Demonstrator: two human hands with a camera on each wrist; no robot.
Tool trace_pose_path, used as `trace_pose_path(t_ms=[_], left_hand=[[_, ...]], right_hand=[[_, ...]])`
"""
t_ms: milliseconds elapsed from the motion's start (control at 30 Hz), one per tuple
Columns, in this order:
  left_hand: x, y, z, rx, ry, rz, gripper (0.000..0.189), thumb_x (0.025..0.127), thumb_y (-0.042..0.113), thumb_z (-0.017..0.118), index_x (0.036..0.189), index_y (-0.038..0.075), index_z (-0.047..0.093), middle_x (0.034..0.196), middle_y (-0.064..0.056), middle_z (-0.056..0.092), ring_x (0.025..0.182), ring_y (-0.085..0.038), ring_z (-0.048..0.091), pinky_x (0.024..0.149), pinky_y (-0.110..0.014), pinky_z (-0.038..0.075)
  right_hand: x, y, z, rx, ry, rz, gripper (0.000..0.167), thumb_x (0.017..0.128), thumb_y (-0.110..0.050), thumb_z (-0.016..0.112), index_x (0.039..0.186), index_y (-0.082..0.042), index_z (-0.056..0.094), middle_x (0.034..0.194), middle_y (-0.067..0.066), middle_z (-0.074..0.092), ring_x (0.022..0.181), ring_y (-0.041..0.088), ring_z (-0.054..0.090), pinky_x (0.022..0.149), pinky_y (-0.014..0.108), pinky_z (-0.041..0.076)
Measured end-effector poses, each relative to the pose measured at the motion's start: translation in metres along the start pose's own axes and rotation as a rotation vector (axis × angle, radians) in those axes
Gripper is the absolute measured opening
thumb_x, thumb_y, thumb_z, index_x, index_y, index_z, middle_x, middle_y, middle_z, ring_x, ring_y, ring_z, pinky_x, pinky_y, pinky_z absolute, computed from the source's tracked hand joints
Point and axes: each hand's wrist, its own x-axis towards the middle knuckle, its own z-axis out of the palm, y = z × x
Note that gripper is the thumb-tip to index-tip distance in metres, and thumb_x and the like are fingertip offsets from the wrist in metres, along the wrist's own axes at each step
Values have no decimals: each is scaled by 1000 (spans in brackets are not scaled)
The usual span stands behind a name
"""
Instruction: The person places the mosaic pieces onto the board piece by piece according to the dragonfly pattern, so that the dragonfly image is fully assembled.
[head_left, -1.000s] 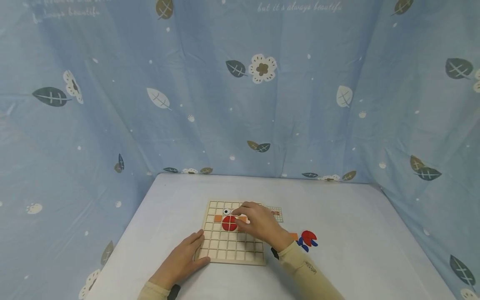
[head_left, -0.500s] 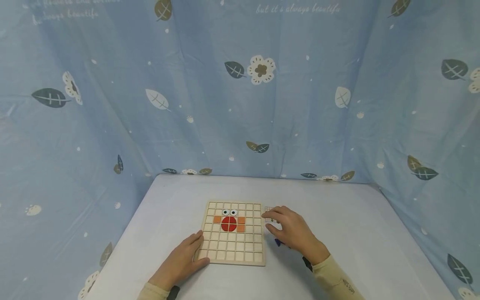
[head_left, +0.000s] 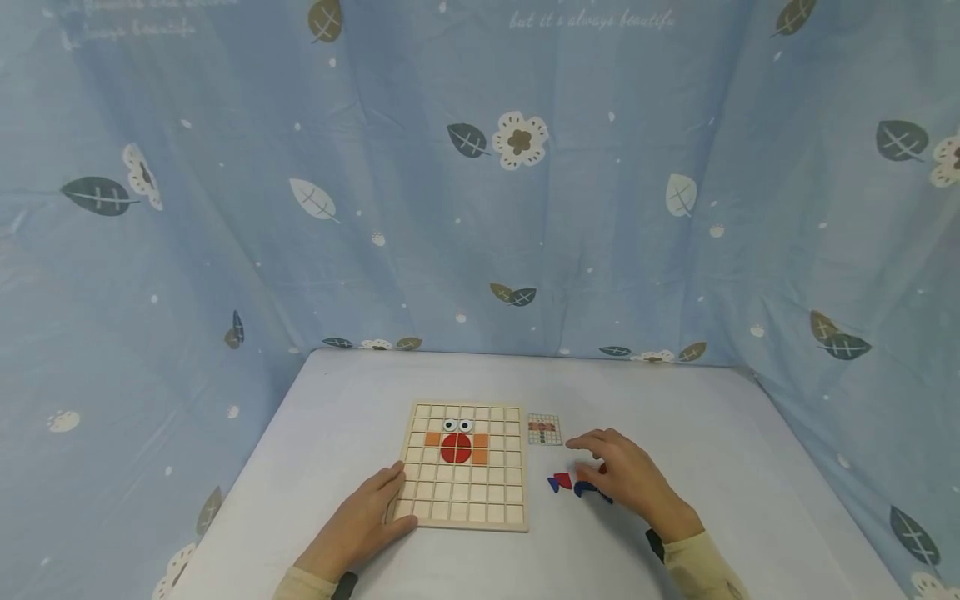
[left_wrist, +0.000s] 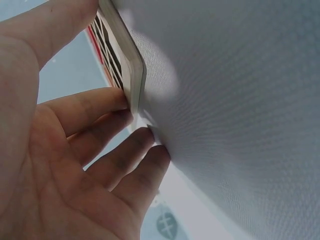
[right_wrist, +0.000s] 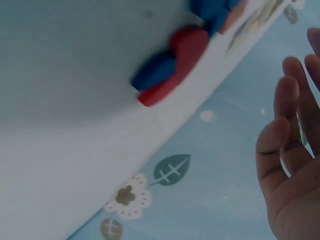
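Observation:
A wooden grid board lies on the table, bearing two eye pieces, a red circle of quarter pieces and orange squares. My left hand rests at its near left corner, thumb by the front edge and fingers along the left side. The left wrist view shows fingertips against the board's edge. To the right, my right hand hovers over loose pieces, fingers loosely bent and holding nothing. A red piece and blue pieces show beside it; others are partly hidden beneath.
A small gridded picture card lies beside the board's right edge. The white table meets a blue curtain printed with leaves and flowers at the back and sides.
My right hand has left the board and moved right to above the loose pieces. A second eye piece now shows beside the first. My left hand stays in place.

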Motion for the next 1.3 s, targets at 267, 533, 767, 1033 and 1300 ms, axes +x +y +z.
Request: trace_pose_path(t_ms=[267,533,767,1033,1300], left_hand=[[1,-1,2,-2,-6,-14,75,86,42,79,139,-5,57,151,-15,49,139,-36,46,114,-49,41],[1,-1,2,8,-12,-33,76,86,42,80,141,-5,56,152,-14,49,139,-35,45,115,-48,40],[1,-2,4,1,-16,-33,75,86,43,79,141,-4,56,153,-14,48,140,-35,45,115,-48,40],[1,-1,3,-2,-3,-20,75,86,41,80,139,-6,57,152,-15,49,139,-36,46,114,-48,40],[1,-1,1,3,-8,-21,75,86,42,80,139,-6,57,152,-15,49,139,-37,46,114,-48,40]], right_hand=[[-9,11,9,-41,-60,-6,24,83,-19,85,106,-17,79,101,-9,72,77,6,55,64,26,52],[-12,17,13,-70,-100,10,12,83,-17,85,93,-21,80,97,-11,71,86,8,60,75,32,58],[-9,20,13,-82,-110,18,11,83,-17,84,93,-19,81,97,-10,72,87,10,61,77,34,59],[-1,24,12,-73,-115,15,10,84,-19,84,94,-19,81,97,-7,72,84,11,60,73,31,57],[7,21,14,-98,-141,63,14,82,-17,86,95,-17,81,95,-8,71,87,14,62,77,35,58]])
